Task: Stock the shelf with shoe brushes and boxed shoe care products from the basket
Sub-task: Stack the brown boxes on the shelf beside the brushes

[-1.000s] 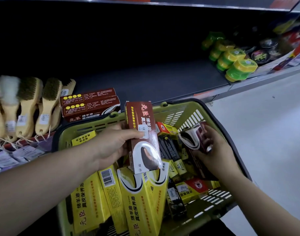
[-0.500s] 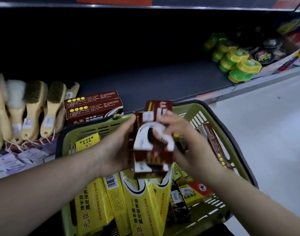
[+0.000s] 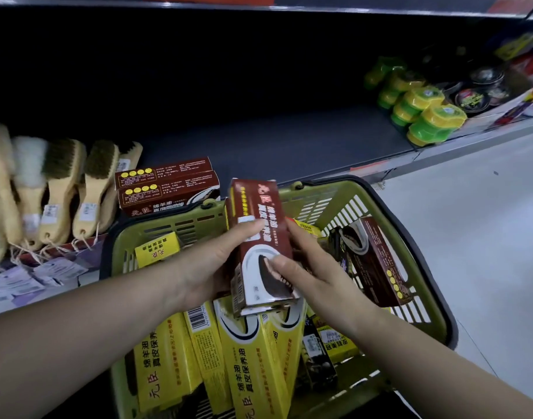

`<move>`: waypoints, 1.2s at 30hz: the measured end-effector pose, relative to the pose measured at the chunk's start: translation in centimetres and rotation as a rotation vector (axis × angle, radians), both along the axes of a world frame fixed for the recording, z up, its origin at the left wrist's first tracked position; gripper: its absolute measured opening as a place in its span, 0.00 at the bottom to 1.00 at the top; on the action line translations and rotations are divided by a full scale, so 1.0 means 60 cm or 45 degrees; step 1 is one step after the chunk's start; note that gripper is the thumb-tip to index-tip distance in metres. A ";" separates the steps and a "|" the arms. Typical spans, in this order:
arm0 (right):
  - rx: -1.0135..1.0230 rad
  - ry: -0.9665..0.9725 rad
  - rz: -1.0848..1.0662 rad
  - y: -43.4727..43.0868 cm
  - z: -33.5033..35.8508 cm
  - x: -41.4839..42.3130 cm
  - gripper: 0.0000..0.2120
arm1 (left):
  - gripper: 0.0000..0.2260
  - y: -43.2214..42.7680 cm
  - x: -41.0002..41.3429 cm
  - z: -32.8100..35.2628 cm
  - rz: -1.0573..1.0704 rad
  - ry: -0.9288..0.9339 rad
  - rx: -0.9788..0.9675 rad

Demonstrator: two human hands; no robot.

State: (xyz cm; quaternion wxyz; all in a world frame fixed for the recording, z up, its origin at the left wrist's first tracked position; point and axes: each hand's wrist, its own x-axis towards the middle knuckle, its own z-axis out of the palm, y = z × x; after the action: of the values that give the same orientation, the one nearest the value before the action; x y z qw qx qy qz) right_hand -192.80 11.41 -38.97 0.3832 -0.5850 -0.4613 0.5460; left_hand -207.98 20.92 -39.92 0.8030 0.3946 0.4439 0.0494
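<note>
Over the green basket (image 3: 434,285), my left hand (image 3: 210,267) and my right hand (image 3: 307,267) both grip a small stack of brown shoe-care boxes (image 3: 259,225), held upright. The left thumb lies across the front box; the right fingers wrap its right edge. Another brown box (image 3: 377,267) leans against the basket's right wall. Several yellow boxes (image 3: 247,358) lie in the basket's near part. Two brown boxes (image 3: 168,182) are stacked on the dark shelf (image 3: 289,146), beside a row of wooden shoe brushes (image 3: 62,192) at the left.
Green and yellow round containers (image 3: 422,113) and dark tins (image 3: 473,95) sit at the shelf's right end. Paper price tags (image 3: 32,276) hang off the shelf edge under the brushes. Pale floor (image 3: 485,222) lies to the right of the basket.
A second ago my left hand held one brown box alone while the right took another from the basket. The right hand brought it over, and both hands now hold the boxes together.
</note>
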 end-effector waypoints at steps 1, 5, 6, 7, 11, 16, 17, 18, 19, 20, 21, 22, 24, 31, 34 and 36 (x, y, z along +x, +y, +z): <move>-0.002 -0.051 0.001 -0.001 0.001 0.006 0.18 | 0.27 -0.001 -0.001 0.001 0.006 0.011 0.007; -0.045 -1.090 -0.310 -0.009 -0.022 0.105 0.17 | 0.24 0.001 -0.003 0.000 0.055 0.065 0.043; -0.164 -1.325 -0.364 -0.017 -0.034 0.130 0.21 | 0.24 0.002 -0.003 0.000 0.068 0.069 0.035; -0.311 -1.469 -0.370 -0.027 -0.048 0.145 0.26 | 0.25 0.002 -0.003 0.000 0.074 0.076 0.028; -0.455 -1.611 -0.307 -0.055 -0.104 0.152 0.41 | 0.26 0.002 0.000 0.001 0.068 0.120 0.020; -0.370 -1.215 -0.484 -0.036 -0.072 0.171 0.24 | 0.26 -0.002 0.002 -0.002 0.068 0.076 0.008; -0.312 -1.054 -0.515 -0.033 -0.056 0.168 0.20 | 0.26 -0.001 0.002 -0.002 0.066 0.066 0.006; -0.204 -0.815 -0.557 -0.026 -0.035 0.160 0.17 | 0.26 0.001 0.002 -0.003 0.068 0.056 0.005; -0.052 -0.591 -0.563 -0.016 -0.009 0.145 0.17 | 0.26 0.003 0.002 -0.004 0.077 0.046 -0.004; 0.136 -0.490 -0.508 -0.005 0.016 0.128 0.19 | 0.26 0.005 0.003 -0.005 0.092 0.045 -0.019; 0.346 -0.532 -0.406 0.005 0.038 0.112 0.20 | 0.25 0.008 0.002 -0.004 0.112 0.048 -0.042; 0.536 -0.680 -0.283 0.015 0.055 0.095 0.21 | 0.22 0.012 0.001 -0.002 0.134 0.043 -0.069; 0.815 -0.997 -0.099 0.031 0.069 0.066 0.21 | 0.19 0.018 -0.003 0.004 0.148 -0.023 -0.108; 0.499 -0.197 0.040 0.028 0.041 0.023 0.23 | 0.27 0.022 -0.020 0.002 0.079 -0.089 -0.167; 0.242 0.206 -0.237 0.033 0.041 0.011 0.15 | 0.29 0.022 -0.019 -0.005 0.086 -0.117 -0.135; 0.069 0.245 -0.331 0.042 0.042 0.004 0.24 | 0.28 0.028 -0.019 -0.007 0.079 -0.130 -0.115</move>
State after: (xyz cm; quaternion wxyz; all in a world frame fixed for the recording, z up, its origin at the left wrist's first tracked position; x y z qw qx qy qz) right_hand -192.54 13.93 -36.42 0.5086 -0.5743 -0.3574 0.5328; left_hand -209.10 22.57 -40.32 0.8396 0.3410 0.4163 0.0743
